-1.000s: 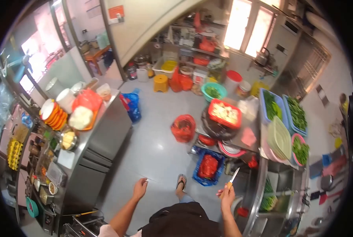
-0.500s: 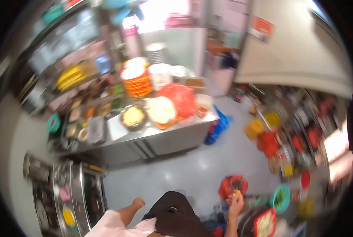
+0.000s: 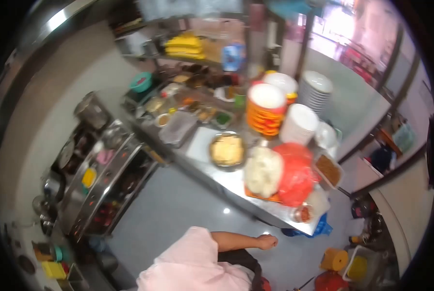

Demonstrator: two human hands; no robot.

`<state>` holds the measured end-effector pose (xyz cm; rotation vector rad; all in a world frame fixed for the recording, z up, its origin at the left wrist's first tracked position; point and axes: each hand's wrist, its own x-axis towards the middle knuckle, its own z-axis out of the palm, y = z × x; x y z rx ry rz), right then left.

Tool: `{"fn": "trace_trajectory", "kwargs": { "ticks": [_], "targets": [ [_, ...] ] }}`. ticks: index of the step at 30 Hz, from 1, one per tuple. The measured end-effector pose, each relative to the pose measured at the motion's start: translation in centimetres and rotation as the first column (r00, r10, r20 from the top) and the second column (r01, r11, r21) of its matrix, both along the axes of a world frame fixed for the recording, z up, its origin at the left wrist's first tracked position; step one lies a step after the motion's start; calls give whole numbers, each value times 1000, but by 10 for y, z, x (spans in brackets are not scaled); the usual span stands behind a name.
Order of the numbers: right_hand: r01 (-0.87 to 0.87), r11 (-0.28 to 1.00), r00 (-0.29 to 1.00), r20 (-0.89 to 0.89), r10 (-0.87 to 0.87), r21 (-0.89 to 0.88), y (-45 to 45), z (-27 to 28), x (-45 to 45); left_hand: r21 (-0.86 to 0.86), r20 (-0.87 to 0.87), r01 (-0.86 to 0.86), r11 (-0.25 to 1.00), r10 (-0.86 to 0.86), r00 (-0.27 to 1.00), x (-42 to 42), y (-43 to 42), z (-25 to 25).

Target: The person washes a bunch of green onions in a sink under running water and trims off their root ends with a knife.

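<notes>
My left hand (image 3: 267,241) is stretched out over the grey floor, below the steel counter (image 3: 216,175). Its fingers are curled in, with nothing visible in them. My right hand is out of the picture. On the counter stand a metal bowl of pale yellow pieces (image 3: 227,150), a pale white mass (image 3: 263,171) on an orange tray, a red plastic bag (image 3: 295,173), and a small container of reddish food (image 3: 302,214) at the near corner.
Orange bowls (image 3: 264,115) and white bowls (image 3: 299,124) are stacked at the counter's back. Food containers (image 3: 222,119) line its left part. A steel stove unit (image 3: 98,189) stands left. A yellow stool (image 3: 334,259) and red bag (image 3: 331,281) are on the floor, lower right.
The view has swung left from the sink side to the counter and stove. My right hand, earlier holding a small knife, has left the picture. My left hand now appears nearer the counter.
</notes>
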<state>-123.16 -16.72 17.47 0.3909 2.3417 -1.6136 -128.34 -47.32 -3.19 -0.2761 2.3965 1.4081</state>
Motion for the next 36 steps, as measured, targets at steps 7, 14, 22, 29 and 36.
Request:
{"fn": "trace_trajectory", "kwargs": {
  "ticks": [7, 14, 22, 29, 36],
  "targets": [
    [276, 940, 954, -65, -294, -198, 73, -73, -131, 305, -171, 237, 922, -192, 966, -175, 121, 102],
    [375, 898, 912, -84, -403, -229, 169, -77, -245, 380, -211, 86, 921, -4, 977, -367, 167, 89],
    [360, 903, 910, -123, -395, -234, 292, -72, -399, 115, -474, -266, 957, 288, 832, -643, 87, 152],
    [383, 917, 905, -152, -396, -113, 349, -72, -489, 3, -596, -690, 723, 556, 580, -859, -12, 246],
    [376, 899, 908, -281, -310, 223, 377, -125, -546, 175, -614, -880, 441, 748, 252, -996, -3, 270]
  ]
}}
